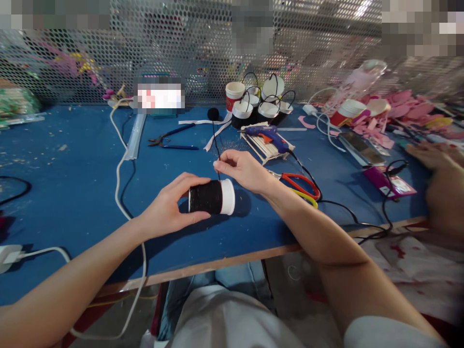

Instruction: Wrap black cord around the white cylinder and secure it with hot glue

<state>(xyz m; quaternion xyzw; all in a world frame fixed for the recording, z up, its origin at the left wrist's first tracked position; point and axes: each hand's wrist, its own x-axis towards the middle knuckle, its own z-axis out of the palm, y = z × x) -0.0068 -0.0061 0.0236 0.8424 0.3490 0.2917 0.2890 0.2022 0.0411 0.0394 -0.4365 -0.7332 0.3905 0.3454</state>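
My left hand (170, 205) is wrapped around a paper cup (213, 196) held on its side just above the blue table (72, 169); the cup is covered in black with a white rim facing right. My right hand (243, 170) pinches a thin black wire (215, 142) right above the cup. That wire runs up and away to a small black pompom (213, 114) at its far end.
Behind lie a blue glue gun (270, 136) on a rack of sticks, red and yellow scissors (302, 186), blue pliers (170, 140), several finished black-and-white cups (257, 104) and white cables. Pink cut-outs (377, 121) and another person's hand (433, 154) are at the right. A perforated metal screen backs the table.
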